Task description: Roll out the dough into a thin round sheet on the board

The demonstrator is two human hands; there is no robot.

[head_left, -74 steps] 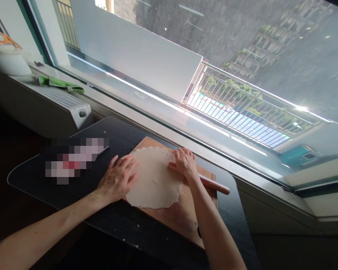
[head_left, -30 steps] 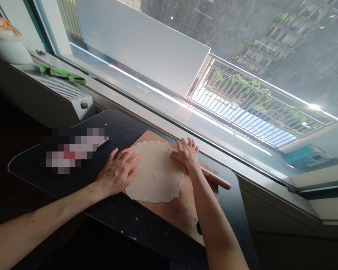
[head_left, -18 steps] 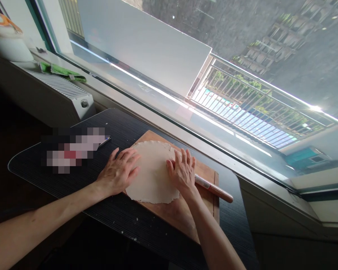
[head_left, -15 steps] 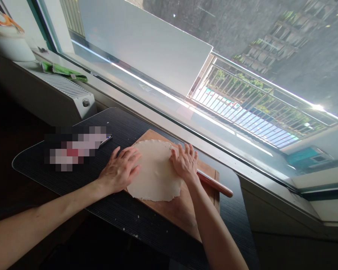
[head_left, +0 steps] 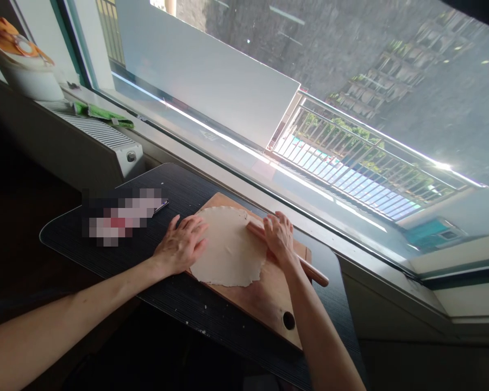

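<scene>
A thin, pale round of dough (head_left: pixel 229 248) lies on a wooden board (head_left: pixel 269 301) that rests on a dark ribbed tabletop (head_left: pixel 179 187). My left hand (head_left: pixel 181 244) lies flat with its fingers spread on the dough's left edge. My right hand (head_left: pixel 280 237) presses palm-down on a wooden rolling pin (head_left: pixel 312 273) at the dough's far right edge. Most of the pin is hidden under that hand; only its right end sticks out.
A large window (head_left: pixel 309 108) runs along the far side of the table, with a white radiator (head_left: pixel 93 138) at the left. On it lie a green cloth (head_left: pixel 101 114) and a white appliance (head_left: pixel 28 70). A blurred object (head_left: pixel 122 220) sits left of the board.
My right hand has rolled the pin back and forth over the dough's right side and now sits at its far edge. My left hand stayed flat on the dough. The camera shifted slightly.
</scene>
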